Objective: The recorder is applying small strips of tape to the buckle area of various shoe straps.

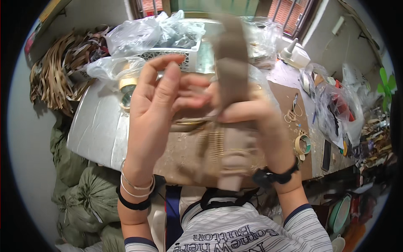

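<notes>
My right hand (pixel 260 115) is closed round a wide taupe strap (pixel 233 63), which rises from its fingers and is smeared by motion. Just left of it, my left hand (pixel 161 86) has its fingers apart and partly curled, holding nothing that I can see; its fingertips come close to the right hand. Below the hands, more taupe strap pieces (pixel 233 168) hang or lie, too blurred to tell which. Between them shows a row of thin gold-coloured bars (pixel 216 145). A slim gold-edged piece (pixel 189 123) lies beneath the left fingers.
A brown board (pixel 178 164) covers the table's middle. Scissors (pixel 292 114), a tape roll (pixel 302 144) and a phone (pixel 326 155) lie at right, near a white nozzle bottle (pixel 294 54). A white basket (pixel 191 59) stands behind; strap bundles (pixel 58 75) hang at left above green sacks (pixel 90 197).
</notes>
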Motion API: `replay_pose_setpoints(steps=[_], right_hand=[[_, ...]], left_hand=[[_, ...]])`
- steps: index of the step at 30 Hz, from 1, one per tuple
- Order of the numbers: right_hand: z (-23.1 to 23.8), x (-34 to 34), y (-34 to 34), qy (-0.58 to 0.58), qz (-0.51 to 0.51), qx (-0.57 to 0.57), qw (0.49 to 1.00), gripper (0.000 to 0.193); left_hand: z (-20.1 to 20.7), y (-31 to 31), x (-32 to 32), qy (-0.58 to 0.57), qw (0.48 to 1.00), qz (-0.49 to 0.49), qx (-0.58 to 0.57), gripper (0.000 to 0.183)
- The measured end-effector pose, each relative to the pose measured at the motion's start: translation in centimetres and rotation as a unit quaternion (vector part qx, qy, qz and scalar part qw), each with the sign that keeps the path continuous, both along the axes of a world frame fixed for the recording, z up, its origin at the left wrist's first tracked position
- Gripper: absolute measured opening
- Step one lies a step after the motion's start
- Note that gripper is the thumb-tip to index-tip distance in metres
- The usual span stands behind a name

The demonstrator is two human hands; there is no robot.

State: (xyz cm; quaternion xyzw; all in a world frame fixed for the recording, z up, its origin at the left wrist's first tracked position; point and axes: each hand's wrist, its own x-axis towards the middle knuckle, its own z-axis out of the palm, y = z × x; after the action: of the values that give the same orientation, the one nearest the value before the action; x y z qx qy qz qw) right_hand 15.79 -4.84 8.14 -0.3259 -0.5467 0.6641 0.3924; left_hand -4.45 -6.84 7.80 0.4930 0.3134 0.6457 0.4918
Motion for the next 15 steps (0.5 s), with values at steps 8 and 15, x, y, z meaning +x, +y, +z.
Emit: replay_pose_setpoints(steps=[8, 15], right_hand=[[7.6, 15.2, -1.1, 0.297, 0.069, 0.025, 0.952, 0.103], [-2.8, 8.7, -1.9, 0.22, -0.17, 0.172, 0.945, 0.032]], left_hand=[[-0.8, 5.5, 6.3, 0.529, 0.834, 0.151, 0.047, 0.086], [-10.2, 6.8, 6.2, 0.414, 0.906, 0.078, 0.049, 0.033]])
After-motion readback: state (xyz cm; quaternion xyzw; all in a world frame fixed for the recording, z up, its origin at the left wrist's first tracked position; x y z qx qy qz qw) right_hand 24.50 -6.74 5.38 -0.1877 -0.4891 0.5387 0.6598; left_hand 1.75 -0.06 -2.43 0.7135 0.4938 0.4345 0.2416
